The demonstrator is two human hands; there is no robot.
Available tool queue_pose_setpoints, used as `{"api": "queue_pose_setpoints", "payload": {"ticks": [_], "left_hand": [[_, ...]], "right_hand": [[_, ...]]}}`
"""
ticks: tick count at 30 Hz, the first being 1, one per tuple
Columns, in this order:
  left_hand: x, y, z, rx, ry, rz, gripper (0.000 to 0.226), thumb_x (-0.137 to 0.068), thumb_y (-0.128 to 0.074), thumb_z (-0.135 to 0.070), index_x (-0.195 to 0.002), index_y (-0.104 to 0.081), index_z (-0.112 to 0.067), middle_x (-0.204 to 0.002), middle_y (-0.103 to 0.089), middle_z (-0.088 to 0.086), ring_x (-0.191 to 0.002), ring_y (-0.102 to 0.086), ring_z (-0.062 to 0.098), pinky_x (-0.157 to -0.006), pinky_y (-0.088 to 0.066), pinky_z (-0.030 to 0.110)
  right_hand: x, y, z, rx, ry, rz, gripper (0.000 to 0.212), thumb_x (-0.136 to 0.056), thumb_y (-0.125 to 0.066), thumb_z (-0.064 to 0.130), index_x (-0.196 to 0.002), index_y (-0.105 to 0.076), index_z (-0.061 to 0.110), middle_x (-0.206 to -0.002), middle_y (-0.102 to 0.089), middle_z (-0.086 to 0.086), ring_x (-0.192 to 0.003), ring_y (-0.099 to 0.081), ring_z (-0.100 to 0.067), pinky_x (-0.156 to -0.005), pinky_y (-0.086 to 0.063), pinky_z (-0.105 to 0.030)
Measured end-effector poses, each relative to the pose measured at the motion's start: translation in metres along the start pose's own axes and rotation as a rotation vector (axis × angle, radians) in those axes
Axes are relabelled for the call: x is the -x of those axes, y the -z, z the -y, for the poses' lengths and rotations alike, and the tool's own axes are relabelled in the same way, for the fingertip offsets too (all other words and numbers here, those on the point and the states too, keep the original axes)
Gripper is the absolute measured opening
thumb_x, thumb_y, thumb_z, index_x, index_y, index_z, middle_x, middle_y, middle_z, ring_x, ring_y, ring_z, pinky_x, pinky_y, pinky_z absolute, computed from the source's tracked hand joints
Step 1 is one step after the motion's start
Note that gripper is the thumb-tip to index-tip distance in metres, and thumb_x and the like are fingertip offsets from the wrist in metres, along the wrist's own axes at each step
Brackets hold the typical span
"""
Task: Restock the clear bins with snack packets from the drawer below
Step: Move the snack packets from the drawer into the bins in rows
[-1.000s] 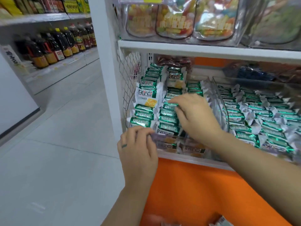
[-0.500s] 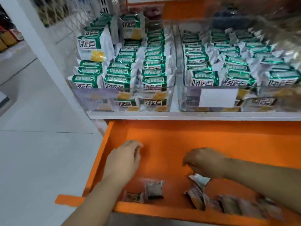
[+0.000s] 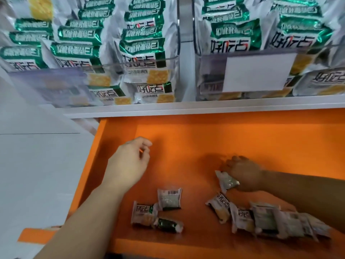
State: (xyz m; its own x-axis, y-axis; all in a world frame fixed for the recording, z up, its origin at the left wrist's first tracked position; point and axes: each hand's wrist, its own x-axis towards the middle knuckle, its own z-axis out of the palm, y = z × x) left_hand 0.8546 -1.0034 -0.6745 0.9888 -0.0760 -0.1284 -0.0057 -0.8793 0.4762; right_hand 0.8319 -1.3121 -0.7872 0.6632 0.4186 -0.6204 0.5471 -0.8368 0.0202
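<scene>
In the orange drawer (image 3: 186,139) under the clear bins (image 3: 209,75), our right hand (image 3: 242,172) grips one snack packet (image 3: 226,181), our left hand (image 3: 128,165) hovers loosely curled and empty well to its left, and the loose packets (image 3: 265,219) nearer us blur together.

Loose snack packets (image 3: 169,198) lie in the orange drawer (image 3: 186,139).
</scene>
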Motion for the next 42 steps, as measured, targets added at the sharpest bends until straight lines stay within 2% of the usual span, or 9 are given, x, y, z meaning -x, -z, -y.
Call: {"api": "queue_pose_setpoints", "payload": {"ticks": [2,5,8,14,19,26,31,36,42], "left_hand": [[-0.004,-0.003,0.000,-0.002,-0.002,0.026,0.023,-0.091,-0.055,-0.017,-0.096,-0.055,-0.039,-0.087,-0.057,-0.021,-0.089,-0.059,0.013,-0.075,-0.048,0.031],[-0.006,-0.005,-0.003,0.005,-0.012,0.039,0.024,-0.092,-0.055,-0.019,-0.094,-0.053,-0.042,-0.087,-0.057,-0.022,-0.088,-0.059,0.011,-0.074,-0.049,0.031],[-0.005,-0.006,-0.005,0.010,-0.021,0.053,0.023,-0.092,-0.054,-0.019,-0.094,-0.053,-0.042,-0.087,-0.057,-0.023,-0.087,-0.058,0.009,-0.072,-0.049,0.030],[-0.003,-0.005,-0.004,0.021,-0.006,0.062,0.021,-0.092,-0.053,-0.019,-0.102,-0.060,-0.037,-0.090,-0.058,-0.020,-0.084,-0.056,0.007,-0.067,-0.045,0.026],[-0.002,-0.003,-0.009,0.010,-0.012,0.070,0.020,-0.094,-0.052,-0.022,-0.105,-0.060,-0.036,-0.096,-0.059,-0.019,-0.084,-0.054,0.005,-0.060,-0.037,0.022],[0.015,0.009,-0.035,-0.059,-0.137,0.123,0.025,-0.095,-0.047,-0.024,-0.115,-0.058,-0.034,-0.109,-0.058,-0.016,-0.092,-0.059,0.008,-0.069,-0.046,0.024],[0.036,0.028,-0.060,0.189,-0.074,0.286,0.028,-0.097,-0.050,-0.020,-0.123,-0.057,-0.025,-0.112,-0.058,-0.010,-0.094,-0.056,0.011,-0.059,-0.037,0.005],[0.069,0.078,-0.072,0.578,0.073,0.359,0.026,-0.099,-0.047,-0.020,-0.124,-0.055,-0.021,-0.108,-0.068,0.001,-0.096,-0.067,0.017,-0.078,-0.054,0.034],[0.114,0.129,-0.078,0.865,0.047,0.397,0.014,-0.096,-0.053,-0.021,-0.101,-0.065,-0.025,-0.091,-0.074,-0.003,-0.084,-0.069,0.013,-0.074,-0.056,0.030]], "right_hand": [[0.001,0.006,0.003,-0.143,-0.004,-0.074,0.064,-0.089,-0.057,0.041,-0.143,-0.035,0.015,-0.144,-0.035,-0.006,-0.126,-0.040,-0.024,-0.100,-0.034,-0.029],[-0.002,0.003,0.031,-0.285,0.105,0.040,0.058,-0.082,-0.062,0.049,-0.123,-0.054,0.010,-0.126,-0.048,-0.009,-0.115,-0.045,-0.025,-0.091,-0.042,-0.030],[-0.006,-0.009,0.061,-0.211,0.150,0.216,0.066,-0.081,-0.066,0.049,-0.131,-0.049,0.008,-0.134,-0.043,-0.010,-0.119,-0.041,-0.027,-0.092,-0.040,-0.033],[-0.015,-0.013,0.087,-0.106,-0.011,0.218,0.064,-0.083,-0.071,0.027,-0.135,-0.041,0.005,-0.139,-0.032,-0.022,-0.116,-0.045,-0.037,-0.083,-0.042,-0.037],[-0.015,0.006,0.075,-0.275,-0.099,0.059,0.050,-0.084,-0.068,0.031,-0.126,-0.050,0.011,-0.128,-0.045,-0.012,-0.114,-0.045,-0.026,-0.087,-0.044,-0.033],[0.018,0.084,0.062,-0.684,-0.051,-0.234,0.055,-0.062,-0.084,0.026,-0.093,-0.038,0.027,-0.093,-0.048,0.002,-0.079,-0.053,-0.018,-0.060,-0.047,-0.034],[0.065,0.139,0.079,-0.680,0.034,-0.362,0.052,-0.061,-0.085,0.024,-0.083,-0.038,0.029,-0.083,-0.054,0.004,-0.068,-0.052,-0.011,-0.051,-0.038,-0.025],[0.122,0.189,0.106,-0.693,0.109,-0.547,0.049,-0.061,-0.087,0.024,-0.086,-0.046,0.020,-0.082,-0.055,0.003,-0.066,-0.051,-0.008,-0.050,-0.038,-0.022],[0.173,0.236,0.140,-0.602,0.170,-0.670,0.047,-0.063,-0.085,0.020,-0.093,-0.048,0.018,-0.090,-0.049,0.008,-0.077,-0.049,-0.007,-0.057,-0.040,-0.023]]}}
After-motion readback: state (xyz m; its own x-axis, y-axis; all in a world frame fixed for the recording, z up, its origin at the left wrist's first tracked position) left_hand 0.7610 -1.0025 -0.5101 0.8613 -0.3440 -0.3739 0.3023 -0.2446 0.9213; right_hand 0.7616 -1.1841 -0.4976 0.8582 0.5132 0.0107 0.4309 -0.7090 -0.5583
